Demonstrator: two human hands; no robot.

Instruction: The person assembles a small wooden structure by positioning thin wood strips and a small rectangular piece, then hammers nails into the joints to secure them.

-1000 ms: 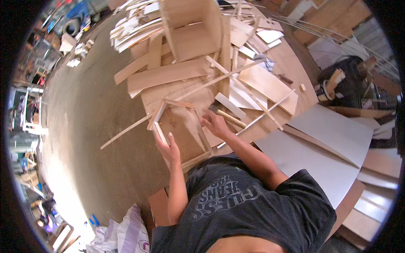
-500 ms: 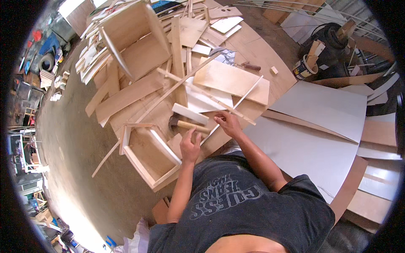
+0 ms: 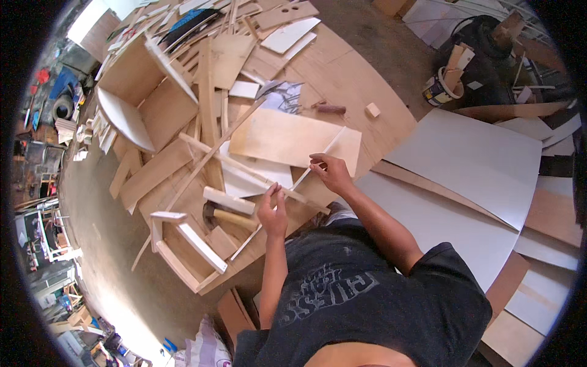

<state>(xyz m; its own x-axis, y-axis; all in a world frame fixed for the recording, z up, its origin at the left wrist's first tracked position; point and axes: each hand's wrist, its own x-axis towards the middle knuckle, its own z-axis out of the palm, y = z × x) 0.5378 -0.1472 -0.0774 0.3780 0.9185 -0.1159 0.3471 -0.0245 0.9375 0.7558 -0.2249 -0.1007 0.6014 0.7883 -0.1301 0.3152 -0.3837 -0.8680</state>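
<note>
A thin white strip runs diagonally across the near side of the worktable, from a small wooden box frame up over a pale plywood panel. My right hand pinches it near its middle, with the fingers curled. Lower along the same strip, my left hand has its fingers drawn together around it; the exact contact is partly hidden. A hammer with a wooden handle lies left of my left hand, beside a white-faced block. The plywood panel rests beyond my hands.
The small box frame sits at the near left edge, with a larger open box behind it. Offcuts pile up at the back. White boards lie at the right, below a bucket of scraps. A dark-handled tool lies farther back.
The view has shifted, so the table's contents appear farther left. My left hand has come up onto the strip beyond the hammer handle, while my right hand keeps its pinch.
</note>
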